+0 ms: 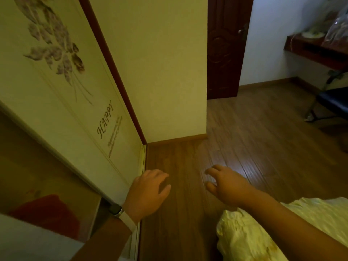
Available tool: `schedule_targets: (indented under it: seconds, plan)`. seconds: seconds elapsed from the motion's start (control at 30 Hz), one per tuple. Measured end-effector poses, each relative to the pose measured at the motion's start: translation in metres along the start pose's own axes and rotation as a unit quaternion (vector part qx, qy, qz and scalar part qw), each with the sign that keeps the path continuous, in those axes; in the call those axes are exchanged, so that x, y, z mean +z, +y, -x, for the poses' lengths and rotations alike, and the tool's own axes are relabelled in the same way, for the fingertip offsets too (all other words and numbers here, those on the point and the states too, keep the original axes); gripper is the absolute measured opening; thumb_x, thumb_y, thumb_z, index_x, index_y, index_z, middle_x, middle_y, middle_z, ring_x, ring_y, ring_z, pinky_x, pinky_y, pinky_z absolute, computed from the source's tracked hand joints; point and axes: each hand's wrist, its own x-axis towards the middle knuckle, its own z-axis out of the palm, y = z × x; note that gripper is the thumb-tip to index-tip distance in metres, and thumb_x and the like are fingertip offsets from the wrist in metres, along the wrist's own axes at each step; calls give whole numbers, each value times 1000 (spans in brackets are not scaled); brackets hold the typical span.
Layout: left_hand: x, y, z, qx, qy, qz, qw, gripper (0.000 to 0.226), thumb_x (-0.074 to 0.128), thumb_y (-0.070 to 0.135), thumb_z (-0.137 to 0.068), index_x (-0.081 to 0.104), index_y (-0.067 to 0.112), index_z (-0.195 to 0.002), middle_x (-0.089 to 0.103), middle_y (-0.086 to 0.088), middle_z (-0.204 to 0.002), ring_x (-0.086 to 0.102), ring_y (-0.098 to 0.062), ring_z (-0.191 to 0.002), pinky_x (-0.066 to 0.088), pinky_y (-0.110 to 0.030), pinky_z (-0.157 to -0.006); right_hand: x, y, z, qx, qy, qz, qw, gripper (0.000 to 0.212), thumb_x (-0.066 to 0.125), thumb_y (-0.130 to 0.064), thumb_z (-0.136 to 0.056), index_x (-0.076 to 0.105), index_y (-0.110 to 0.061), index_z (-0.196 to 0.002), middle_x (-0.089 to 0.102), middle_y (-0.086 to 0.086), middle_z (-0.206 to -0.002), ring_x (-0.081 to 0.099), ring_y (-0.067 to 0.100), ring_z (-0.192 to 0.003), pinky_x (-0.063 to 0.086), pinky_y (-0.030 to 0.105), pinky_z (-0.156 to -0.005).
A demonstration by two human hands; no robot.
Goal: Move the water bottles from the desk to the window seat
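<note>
Left hand [148,189] & right hand [226,185] empty, fingers loosely spread; desk [308,51] sits well off fwd-right, nearer right hand (bottles not discernible).

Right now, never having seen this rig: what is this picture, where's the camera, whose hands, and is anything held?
No machine here: a person wears one wide-angle camera on the head, looking forward and down. The left hand, with a wristband, and the right hand hang over a wooden floor, fingers relaxed, holding nothing. At left stands a panel printed with flowers and HAPPY; bottom right, a pale bedcover; far right, a dark desk with blurred bags on it. I can make out no water bottle.
</note>
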Motion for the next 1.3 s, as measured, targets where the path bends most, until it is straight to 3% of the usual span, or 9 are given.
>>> schedule_targets:
  seconds: [0.13,0.3,0.5,0.73,0.9,1.07,1.3]
  plan:
    - [-10,-8,-44,13,7,0,1000,68,23,63,-87,54,28,-137,53,5,-141,46,-15,-130,38,-38,-104,-13,9,-38,-7,16,1,1000,49,45,-48,-97,43,-29,-142,47,-5,-141,53,15,-116,44,25,-87]
    - [-8,-32,-102,20,-5,16,1000,45,43,46,-100,49,28,-141,47,6,-147,40,-12,-136,32,-36,-111,-12,15,-95,8,11,7,1000,50,44,-50,-97,42,-30,-143,46,-6,-141,52,13,-117,46,26,-91]
    - [6,-92,-190,51,-77,20,996,47,38,49,-101,38,35,-146,33,10,-155,26,-11,-144,24,-37,-117,-6,15,-187,43,-13,33,998,50,42,-51,-98,39,-32,-144,42,-7,-145,48,14,-123,46,31,-99]
    - [-13,-143,-311,113,-87,25,989,49,35,52,-100,40,35,-146,35,9,-154,27,-12,-144,25,-37,-117,-27,15,-287,113,-23,43,992,52,40,-53,-97,39,-32,-144,42,-7,-147,46,14,-126,43,33,-103]
    - [-23,-140,-384,178,-107,-1,978,50,36,52,-100,42,32,-145,39,8,-152,31,-13,-141,28,-36,-113,-51,25,-324,172,23,33,984,53,41,-53,-98,36,-32,-146,40,-8,-148,48,13,-126,45,32,-103]
    - [-24,-127,-446,222,-104,-3,970,48,37,52,-100,42,33,-144,41,8,-148,33,-12,-138,30,-33,-109,-68,51,-352,212,19,35,976,52,39,-53,-98,38,-30,-144,42,-5,-146,49,15,-123,44,32,-101]
    - [-8,-93,-517,238,-142,-16,961,46,36,51,-101,44,33,-142,41,9,-149,35,-11,-136,31,-33,-109,-73,111,-390,214,12,19,976,50,36,-52,-99,39,-30,-144,43,-5,-145,45,14,-127,40,35,-104]
